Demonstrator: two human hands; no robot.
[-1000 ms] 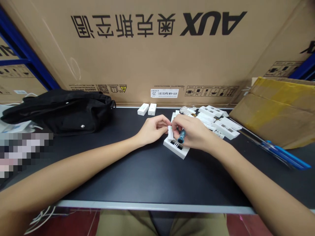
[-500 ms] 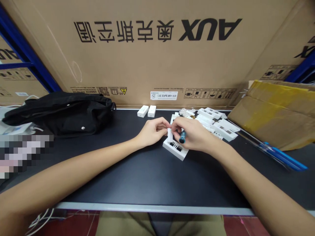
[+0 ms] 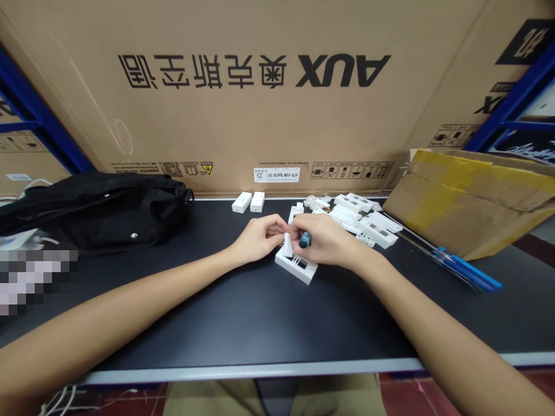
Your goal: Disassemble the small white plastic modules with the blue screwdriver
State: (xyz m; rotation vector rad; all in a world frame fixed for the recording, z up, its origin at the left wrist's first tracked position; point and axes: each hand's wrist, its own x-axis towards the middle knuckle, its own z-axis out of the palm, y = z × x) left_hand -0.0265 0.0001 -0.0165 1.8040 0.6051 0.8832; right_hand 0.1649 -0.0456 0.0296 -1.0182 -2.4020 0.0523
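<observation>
Near the middle of the black table, my left hand (image 3: 259, 239) pinches a small white plastic piece (image 3: 287, 245) between thumb and fingers. My right hand (image 3: 323, 238) touches the same piece from the other side. Curled in its fingers is a tool with a teal handle (image 3: 304, 240), whose tip is hidden. Under both hands lies a white plastic housing (image 3: 295, 267) with rectangular openings, partly covered by them. Just behind and to the right is a pile of white plastic parts (image 3: 347, 215).
Two small white boxes (image 3: 257, 201) stand by the back edge. A black bag (image 3: 130, 211) lies at the left. On the right are a blue-handled tool (image 3: 470, 270) and a taped cardboard box (image 3: 463, 202). A large carton (image 3: 208, 127) walls off the back.
The view has turned slightly right, so the scene sits further left and a bit lower. Both hands stay together at the white piece, with little change in grip.
</observation>
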